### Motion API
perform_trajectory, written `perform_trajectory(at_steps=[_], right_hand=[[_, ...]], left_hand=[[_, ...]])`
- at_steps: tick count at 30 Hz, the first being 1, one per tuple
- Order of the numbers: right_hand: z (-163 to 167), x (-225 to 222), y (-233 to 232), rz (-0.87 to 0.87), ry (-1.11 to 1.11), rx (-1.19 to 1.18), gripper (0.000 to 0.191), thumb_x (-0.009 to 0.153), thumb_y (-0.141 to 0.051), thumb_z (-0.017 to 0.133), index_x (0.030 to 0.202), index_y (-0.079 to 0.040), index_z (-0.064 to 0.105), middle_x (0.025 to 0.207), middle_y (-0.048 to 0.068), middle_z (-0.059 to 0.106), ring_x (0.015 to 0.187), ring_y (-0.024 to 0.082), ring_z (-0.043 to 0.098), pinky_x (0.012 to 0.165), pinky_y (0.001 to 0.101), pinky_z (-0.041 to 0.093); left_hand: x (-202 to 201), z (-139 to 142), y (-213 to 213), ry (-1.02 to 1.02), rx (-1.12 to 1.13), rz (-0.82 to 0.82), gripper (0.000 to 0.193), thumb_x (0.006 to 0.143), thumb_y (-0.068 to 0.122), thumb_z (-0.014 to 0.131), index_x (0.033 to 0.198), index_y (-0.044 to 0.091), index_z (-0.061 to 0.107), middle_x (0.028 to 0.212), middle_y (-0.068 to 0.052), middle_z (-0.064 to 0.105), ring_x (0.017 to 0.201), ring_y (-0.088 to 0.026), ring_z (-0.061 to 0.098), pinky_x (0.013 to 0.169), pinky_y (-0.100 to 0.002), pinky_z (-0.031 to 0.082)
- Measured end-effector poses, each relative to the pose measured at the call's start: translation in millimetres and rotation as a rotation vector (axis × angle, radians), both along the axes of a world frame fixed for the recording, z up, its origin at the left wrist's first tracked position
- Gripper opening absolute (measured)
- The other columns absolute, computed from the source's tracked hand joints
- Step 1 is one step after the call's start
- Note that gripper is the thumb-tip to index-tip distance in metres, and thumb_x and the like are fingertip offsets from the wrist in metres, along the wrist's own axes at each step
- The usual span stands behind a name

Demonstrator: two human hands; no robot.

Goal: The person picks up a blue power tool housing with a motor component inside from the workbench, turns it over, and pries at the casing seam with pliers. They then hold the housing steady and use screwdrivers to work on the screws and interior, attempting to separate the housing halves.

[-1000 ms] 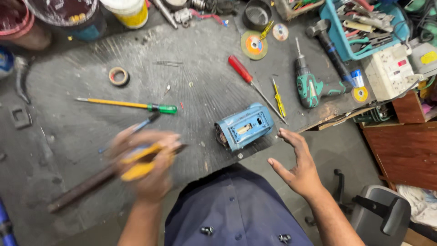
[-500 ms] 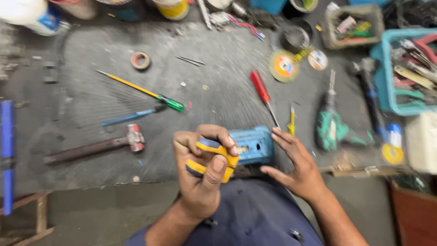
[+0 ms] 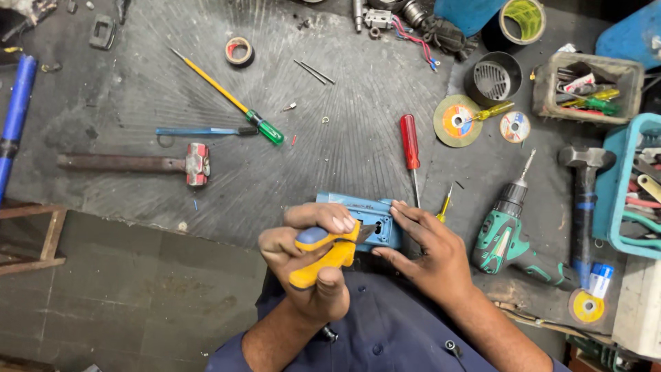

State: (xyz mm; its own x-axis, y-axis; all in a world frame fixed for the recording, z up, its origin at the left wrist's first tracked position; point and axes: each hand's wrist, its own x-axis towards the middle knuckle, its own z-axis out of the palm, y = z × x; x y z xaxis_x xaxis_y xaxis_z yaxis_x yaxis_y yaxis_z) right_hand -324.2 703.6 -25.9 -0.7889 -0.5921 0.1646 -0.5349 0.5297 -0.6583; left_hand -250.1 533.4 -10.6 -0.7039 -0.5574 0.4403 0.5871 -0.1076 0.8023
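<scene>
Your left hand (image 3: 313,265) hides the pliers' (image 3: 323,253) jaws, and both hands cover the near side of the blue housing (image 3: 365,213). The blue tray (image 3: 613,207) at right runs off the edge.

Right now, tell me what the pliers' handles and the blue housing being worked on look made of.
Pliers in the left hand: handles look like matte yellow and blue rubbery plastic; the tip reads as dull grey metal. Blue housing, steadied by the right hand: probably moulded plastic or painted metal, evenly coloured with a slight sheen; I can't tell which.
</scene>
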Motion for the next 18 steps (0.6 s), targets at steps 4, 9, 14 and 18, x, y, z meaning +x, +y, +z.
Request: perform_trajectory(at_steps=[4, 9, 14, 18], right_hand=[[-3, -4, 0, 0.007, 0.011, -0.001, 0.067, 0.065, -0.025, 0.092, 0.123, -0.001, 0.069, 0.125, 0.013, 0.07, 0.117, 0.028, 0.069, 0.097, 0.0371, 0.056], [-5, -9, 0, 0.02, 0.0, 0.001, 0.066, 0.064, -0.024, 0.092, 0.121, 0.0, 0.069, 0.121, 0.013, 0.07, 0.116, 0.028, 0.069, 0.096, 0.037, 0.056], [-6, -13, -1, 0.043, -0.006, 0.01, 0.065, 0.064, -0.024, 0.092, 0.12, 0.001, 0.069, 0.12, 0.013, 0.07, 0.115, 0.028, 0.069, 0.095, 0.0368, 0.056], [-6, -16, -2, 0.045, -0.017, 0.006, 0.065, 0.064, -0.024, 0.092, 0.119, 0.001, 0.069, 0.12, 0.012, 0.07, 0.115, 0.028, 0.07, 0.095, 0.0367, 0.056]], left_hand=[[-1, -9, 7, 0.036, -0.035, 0.006, 0.05, 0.103, 0.046, 0.067, 0.116, 0.014, 0.029, 0.119, -0.016, 0.055, 0.107, -0.027, 0.061, 0.098, -0.046, 0.055], [-2, -18, 13, 0.08, -0.091, 0.054, 0.052, 0.101, 0.047, 0.067, 0.118, 0.016, 0.03, 0.117, -0.013, 0.056, 0.103, -0.026, 0.064, 0.093, -0.046, 0.058], [-5, -23, 16, 0.096, -0.06, 0.143, 0.051, 0.101, 0.049, 0.066, 0.118, 0.017, 0.03, 0.116, -0.012, 0.056, 0.1, -0.025, 0.063, 0.09, -0.047, 0.059], [-10, -25, 18, 0.136, -0.026, 0.135, 0.051, 0.101, 0.048, 0.066, 0.118, 0.017, 0.03, 0.115, -0.012, 0.055, 0.099, -0.025, 0.063, 0.086, -0.046, 0.059]])
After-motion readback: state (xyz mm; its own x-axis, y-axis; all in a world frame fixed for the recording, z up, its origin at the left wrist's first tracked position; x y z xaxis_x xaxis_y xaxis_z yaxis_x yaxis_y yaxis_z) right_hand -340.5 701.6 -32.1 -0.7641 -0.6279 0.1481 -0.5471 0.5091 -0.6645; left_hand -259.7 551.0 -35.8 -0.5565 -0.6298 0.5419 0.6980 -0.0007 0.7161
